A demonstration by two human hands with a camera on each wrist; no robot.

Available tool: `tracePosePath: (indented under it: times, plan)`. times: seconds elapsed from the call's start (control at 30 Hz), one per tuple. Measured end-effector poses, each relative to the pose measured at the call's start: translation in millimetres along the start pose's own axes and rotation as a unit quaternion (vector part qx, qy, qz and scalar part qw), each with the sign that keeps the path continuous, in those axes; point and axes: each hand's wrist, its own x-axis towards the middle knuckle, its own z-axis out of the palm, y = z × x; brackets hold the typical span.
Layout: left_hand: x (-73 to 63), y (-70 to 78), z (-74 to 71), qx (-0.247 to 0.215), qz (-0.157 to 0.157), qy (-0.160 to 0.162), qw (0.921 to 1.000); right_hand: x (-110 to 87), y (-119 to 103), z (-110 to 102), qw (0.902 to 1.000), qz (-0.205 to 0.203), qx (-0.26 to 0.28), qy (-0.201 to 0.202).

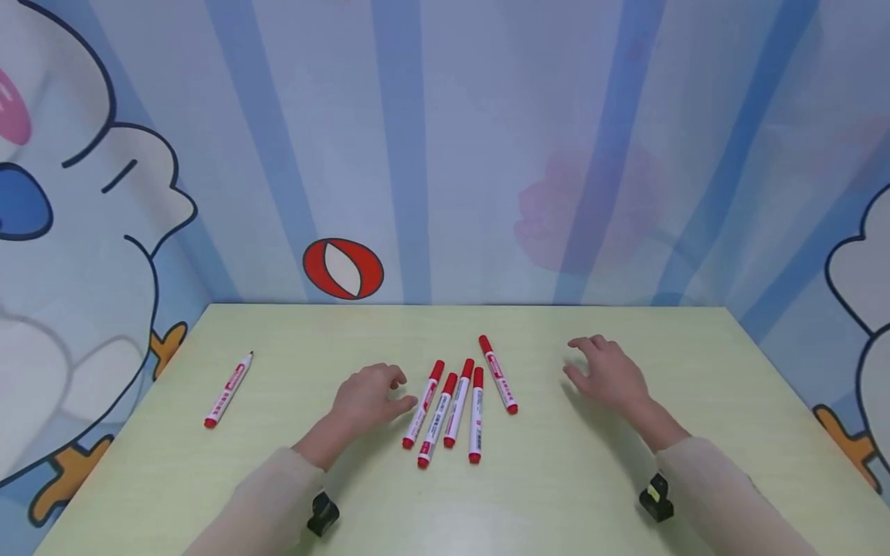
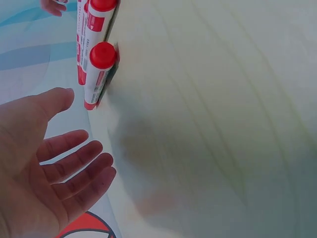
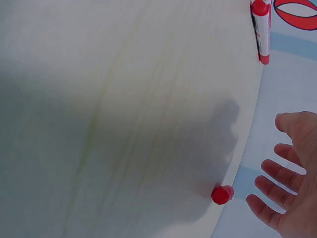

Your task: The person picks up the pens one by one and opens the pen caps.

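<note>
Several white markers with red caps lie in a loose fan on the table, the nearest one a marker (image 1: 423,405) just beside my left hand (image 1: 368,398). That hand hovers with loosely bent fingers and holds nothing; its thumb points toward the marker. Right of the group, another capped marker (image 1: 497,374) lies slanted. My right hand (image 1: 610,374) is held over the table with fingers apart and nothing in it. In the right wrist view a small red cap (image 3: 222,195) sits on the table near its fingers; the head view does not show it.
Far left on the table lies a marker (image 1: 229,390) with its tip bare. The pale yellow table (image 1: 556,494) ends at a blue striped backdrop (image 1: 459,154) with cartoon figures. A black device is strapped at each sleeve.
</note>
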Motion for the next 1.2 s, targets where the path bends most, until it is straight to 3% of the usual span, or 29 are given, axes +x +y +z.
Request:
tracePosePath:
  times: [0.57,1.2]
  plan:
    - [0.9,18.0,13.1,-0.012,-0.03,-0.036,0.9988,2.6,-26,4,0.9979,-0.063,-0.008,0.011]
    - [5.8,18.4,13.2,-0.017,-0.044,-0.061,0.997,2.6,-33,8,0.9988,-0.042,-0.017,0.018]
